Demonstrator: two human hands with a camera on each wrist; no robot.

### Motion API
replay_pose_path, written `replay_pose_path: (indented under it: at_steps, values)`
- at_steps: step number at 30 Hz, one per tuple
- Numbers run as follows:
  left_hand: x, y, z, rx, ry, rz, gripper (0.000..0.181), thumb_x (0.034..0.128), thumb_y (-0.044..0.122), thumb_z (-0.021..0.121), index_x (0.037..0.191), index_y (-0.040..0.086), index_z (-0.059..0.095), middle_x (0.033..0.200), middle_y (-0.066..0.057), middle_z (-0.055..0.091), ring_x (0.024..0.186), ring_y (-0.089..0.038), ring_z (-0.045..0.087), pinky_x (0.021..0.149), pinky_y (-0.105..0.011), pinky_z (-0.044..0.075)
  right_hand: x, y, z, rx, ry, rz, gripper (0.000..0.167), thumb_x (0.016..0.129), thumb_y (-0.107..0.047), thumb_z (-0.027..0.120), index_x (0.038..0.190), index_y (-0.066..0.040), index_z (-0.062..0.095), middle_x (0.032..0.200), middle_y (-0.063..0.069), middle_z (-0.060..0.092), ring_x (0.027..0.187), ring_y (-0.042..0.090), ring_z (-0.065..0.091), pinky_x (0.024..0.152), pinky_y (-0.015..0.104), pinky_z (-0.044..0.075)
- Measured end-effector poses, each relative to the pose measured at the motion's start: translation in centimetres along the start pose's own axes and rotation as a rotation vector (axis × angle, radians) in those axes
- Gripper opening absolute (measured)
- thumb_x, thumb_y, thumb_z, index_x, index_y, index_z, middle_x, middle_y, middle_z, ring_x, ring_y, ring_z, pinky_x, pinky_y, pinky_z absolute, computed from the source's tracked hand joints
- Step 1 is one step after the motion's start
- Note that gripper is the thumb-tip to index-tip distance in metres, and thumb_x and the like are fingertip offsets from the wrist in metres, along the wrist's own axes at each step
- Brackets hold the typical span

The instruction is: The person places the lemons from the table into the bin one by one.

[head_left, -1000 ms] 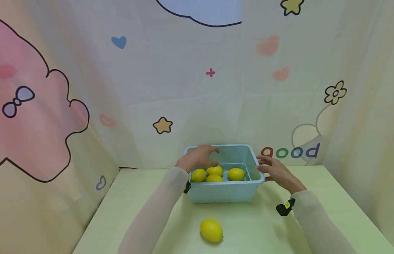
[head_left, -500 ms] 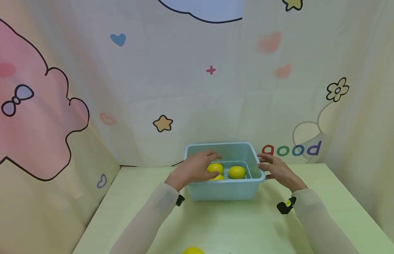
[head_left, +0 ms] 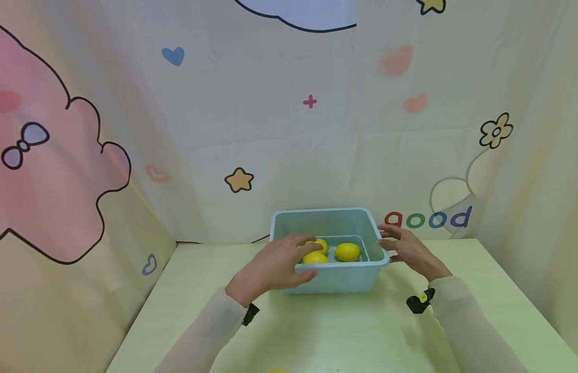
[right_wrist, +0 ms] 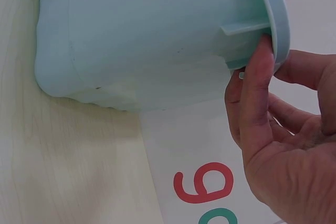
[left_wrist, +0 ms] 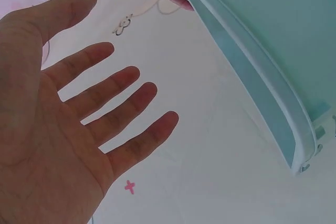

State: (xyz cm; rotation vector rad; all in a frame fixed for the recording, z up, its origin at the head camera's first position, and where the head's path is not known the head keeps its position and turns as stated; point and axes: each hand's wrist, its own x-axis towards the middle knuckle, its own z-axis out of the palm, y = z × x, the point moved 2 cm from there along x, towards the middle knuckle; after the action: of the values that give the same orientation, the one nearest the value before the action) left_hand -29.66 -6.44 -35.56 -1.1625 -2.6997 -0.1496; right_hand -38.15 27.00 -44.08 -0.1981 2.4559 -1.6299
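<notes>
A light blue plastic basin (head_left: pixel 335 280) stands on the table against the back curtain. Inside it I see a lemon (head_left: pixel 347 252) on the right and two more lemons near the left hand. My left hand (head_left: pixel 275 264) hovers at the basin's front left corner, hiding part of it; the left wrist view shows its fingers spread and holding nothing. At the right side my right hand (head_left: pixel 410 254) pinches the basin's rim (right_wrist: pixel 281 19), one finger tucked beneath it and another digit on the outer side. Another lemon (head_left: pixel 278 371) lies on the table, mostly cut off by the bottom frame edge.
A pale wooden table (head_left: pixel 363 336) carries the basin. Behind it hangs a printed curtain (head_left: pixel 270 129), which also closes off the left and right sides.
My left hand has drawn back from over the basin, toward me and to the left. The loose lemon has rolled nearer, almost out of view. My right hand stays at the rim.
</notes>
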Motion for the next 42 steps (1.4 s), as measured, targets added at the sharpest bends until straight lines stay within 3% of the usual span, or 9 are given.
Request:
replay_pose_path:
  at_steps: [4, 13, 19, 29, 35, 42]
  values:
    - [-1.2, 0.7, 0.0, 0.024, 0.016, 0.045, 0.05, 0.0937, 0.046, 0.06, 0.139, 0.024, 0.054, 0.144, 0.0, 0.053, 0.132, -0.021, 0.051, 0.102, -0.038, 0.051, 0.1, 0.0, 0.0, -0.003, 0.002, 0.006, 0.064, 0.099, -0.021, 0.055, 0.155, -0.009, 0.025, 0.149, 0.023, 0.038, 0.121, 0.038, 0.053, 0.088, 0.042, 0.058]
    - [-3.6, 2.0, 0.5, -0.012, -0.006, 0.08, 0.049, 0.0939, 0.047, 0.059, 0.138, 0.025, 0.054, 0.145, 0.001, 0.052, 0.127, -0.019, 0.055, 0.097, -0.037, 0.054, 0.1, 0.0, -0.1, -0.007, 0.008, 0.009, 0.065, 0.099, -0.022, 0.055, 0.155, -0.009, 0.025, 0.148, 0.023, 0.038, 0.12, 0.037, 0.053, 0.088, 0.042, 0.058]
    - [-4.8, 2.5, 1.6, -0.03, -0.023, 0.113, 0.048, 0.0939, 0.049, 0.058, 0.136, 0.026, 0.055, 0.144, 0.001, 0.052, 0.128, -0.019, 0.054, 0.098, -0.037, 0.053, 0.2, 0.1, -0.1, -0.001, 0.006, 0.011, 0.065, 0.099, -0.021, 0.056, 0.155, -0.009, 0.026, 0.148, 0.023, 0.038, 0.119, 0.036, 0.053, 0.089, 0.043, 0.058]
    - [-6.1, 2.9, 4.5, -0.013, -0.104, 0.136, 0.054, 0.092, 0.054, 0.058, 0.139, 0.029, 0.053, 0.147, 0.001, 0.05, 0.131, -0.019, 0.051, 0.097, -0.036, 0.054, 0.3, 0.3, -0.2, 0.0, 0.006, 0.007, 0.065, 0.099, -0.022, 0.056, 0.155, -0.01, 0.026, 0.149, 0.023, 0.038, 0.12, 0.035, 0.053, 0.089, 0.043, 0.058]
    - [-6.3, 2.9, 6.1, -0.005, -0.153, 0.142, 0.06, 0.0888, 0.053, 0.064, 0.143, 0.032, 0.047, 0.152, 0.001, 0.043, 0.135, -0.021, 0.047, 0.104, -0.039, 0.05, 0.2, 0.2, -0.2, -0.002, 0.007, 0.003, 0.065, 0.099, -0.022, 0.056, 0.155, -0.01, 0.026, 0.15, 0.023, 0.038, 0.123, 0.038, 0.051, 0.09, 0.044, 0.058]
    - [-6.7, 3.7, 7.7, -0.066, -0.31, 0.152, 0.068, 0.0861, 0.056, 0.066, 0.147, 0.037, 0.041, 0.156, 0.006, 0.037, 0.138, -0.018, 0.042, 0.107, -0.038, 0.046, 0.2, 0.2, -0.1, 0.006, 0.009, 0.005, 0.065, 0.099, -0.021, 0.056, 0.155, -0.01, 0.026, 0.15, 0.023, 0.037, 0.123, 0.038, 0.051, 0.089, 0.043, 0.058]
